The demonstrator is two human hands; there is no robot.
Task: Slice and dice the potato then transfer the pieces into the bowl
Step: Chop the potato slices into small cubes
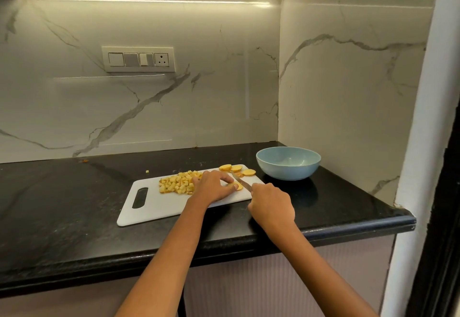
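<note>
Most of the potato already lies as a heap of dice (179,184) on the white cutting board (159,204), while the left hand (213,186) pinches one slice (238,186), the right hand (271,204) grips the knife (241,181), three slices (237,168) wait, and the blue bowl (288,164) on the surface holds nothing.
</note>
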